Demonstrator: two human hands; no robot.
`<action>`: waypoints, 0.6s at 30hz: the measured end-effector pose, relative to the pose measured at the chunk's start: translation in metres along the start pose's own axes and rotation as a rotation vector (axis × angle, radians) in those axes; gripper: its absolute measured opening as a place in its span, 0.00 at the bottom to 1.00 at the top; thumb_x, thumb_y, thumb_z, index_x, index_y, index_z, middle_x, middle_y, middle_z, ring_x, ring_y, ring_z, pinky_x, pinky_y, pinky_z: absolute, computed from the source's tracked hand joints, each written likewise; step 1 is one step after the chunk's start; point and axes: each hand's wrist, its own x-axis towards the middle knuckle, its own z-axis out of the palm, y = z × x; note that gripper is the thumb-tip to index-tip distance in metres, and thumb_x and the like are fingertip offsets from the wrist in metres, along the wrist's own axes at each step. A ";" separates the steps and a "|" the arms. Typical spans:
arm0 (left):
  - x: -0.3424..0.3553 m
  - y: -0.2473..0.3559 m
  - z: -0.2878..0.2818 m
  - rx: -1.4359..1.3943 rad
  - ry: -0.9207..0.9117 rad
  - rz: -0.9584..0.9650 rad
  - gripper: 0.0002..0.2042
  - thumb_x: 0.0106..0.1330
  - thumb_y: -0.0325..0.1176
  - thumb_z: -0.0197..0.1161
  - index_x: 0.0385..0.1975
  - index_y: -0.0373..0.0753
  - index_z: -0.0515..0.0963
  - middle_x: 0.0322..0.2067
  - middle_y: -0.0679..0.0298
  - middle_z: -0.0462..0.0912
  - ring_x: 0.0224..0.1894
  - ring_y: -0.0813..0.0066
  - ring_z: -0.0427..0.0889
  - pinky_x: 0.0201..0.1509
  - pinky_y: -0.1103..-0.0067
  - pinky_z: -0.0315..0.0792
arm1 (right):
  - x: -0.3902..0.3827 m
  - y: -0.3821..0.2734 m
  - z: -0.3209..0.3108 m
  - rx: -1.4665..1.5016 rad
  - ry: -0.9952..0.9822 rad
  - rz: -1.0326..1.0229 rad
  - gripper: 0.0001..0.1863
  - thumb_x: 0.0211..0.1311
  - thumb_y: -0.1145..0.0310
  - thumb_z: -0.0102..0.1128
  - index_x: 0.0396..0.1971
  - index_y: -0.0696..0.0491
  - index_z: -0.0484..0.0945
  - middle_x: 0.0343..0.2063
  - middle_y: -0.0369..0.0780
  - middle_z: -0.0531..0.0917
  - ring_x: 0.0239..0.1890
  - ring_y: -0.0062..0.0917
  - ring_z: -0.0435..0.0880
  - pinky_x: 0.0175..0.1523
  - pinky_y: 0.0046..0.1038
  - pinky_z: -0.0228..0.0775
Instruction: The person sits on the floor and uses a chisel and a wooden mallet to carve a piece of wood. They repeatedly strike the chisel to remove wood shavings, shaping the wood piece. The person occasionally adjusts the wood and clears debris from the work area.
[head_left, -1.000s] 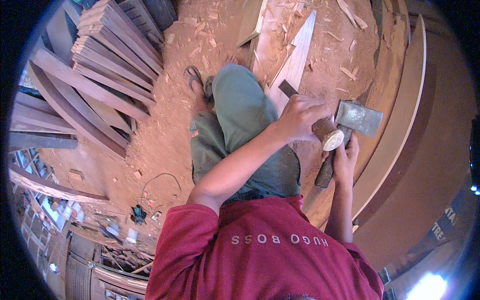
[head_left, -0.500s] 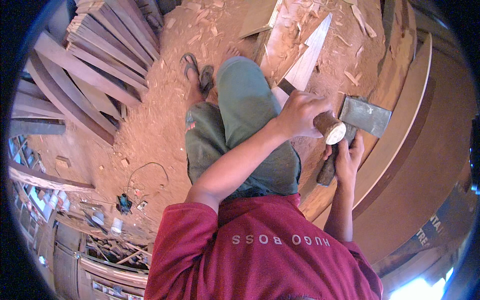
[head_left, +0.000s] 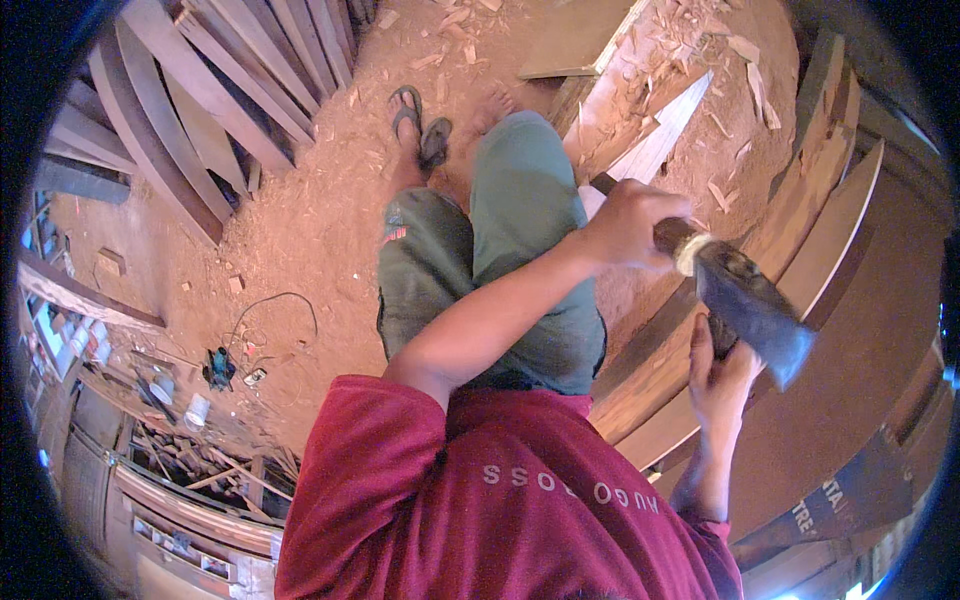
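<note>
My left hand (head_left: pixel 632 228) is wrapped round the wooden handle of a chisel (head_left: pixel 672 236), whose pale, battered butt end sticks out toward me. The chisel's dark blade shows beyond my knuckles and points at the pale cut face of a piece of wood (head_left: pixel 665 135); whether it touches is hidden. My right hand (head_left: pixel 722 375) grips the short handle of a hatchet (head_left: pixel 755 312). Its broad metal head, blurred at the edge, flares away to the right. The back of the head is up against the chisel's butt, or very near it.
Wood shavings and chips (head_left: pixel 745 60) litter the brown floor round the workpiece. Long curved boards (head_left: pixel 770 240) run along my right side. Stacked timbers (head_left: pixel 215 110) stand at the far left. A corded power tool (head_left: pixel 218 368) lies on the floor to the left.
My right hand has moved down and right, and the hatchet has turned so its back meets the chisel's end. The view has shifted; my left hand keeps its grip.
</note>
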 end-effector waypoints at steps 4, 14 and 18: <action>-0.002 -0.005 0.003 0.046 0.050 0.058 0.16 0.38 0.36 0.74 0.27 0.41 0.77 0.23 0.57 0.80 0.26 0.56 0.83 0.30 0.67 0.73 | 0.001 -0.007 -0.008 0.010 0.143 0.228 0.14 0.68 0.62 0.61 0.36 0.58 0.73 0.28 0.44 0.79 0.24 0.30 0.76 0.30 0.31 0.73; 0.006 -0.006 -0.002 0.066 0.111 0.084 0.16 0.39 0.35 0.74 0.27 0.40 0.77 0.22 0.56 0.79 0.26 0.55 0.83 0.30 0.66 0.74 | -0.007 0.008 0.005 -0.124 -0.067 -0.084 0.13 0.68 0.65 0.62 0.44 0.59 0.76 0.31 0.44 0.80 0.26 0.29 0.80 0.31 0.27 0.73; 0.029 0.013 0.000 -0.059 0.262 -0.043 0.15 0.40 0.38 0.75 0.25 0.40 0.77 0.20 0.57 0.80 0.26 0.55 0.84 0.30 0.67 0.76 | -0.022 0.012 0.002 0.330 0.141 0.110 0.11 0.68 0.70 0.62 0.43 0.60 0.74 0.25 0.39 0.81 0.23 0.20 0.80 0.27 0.21 0.72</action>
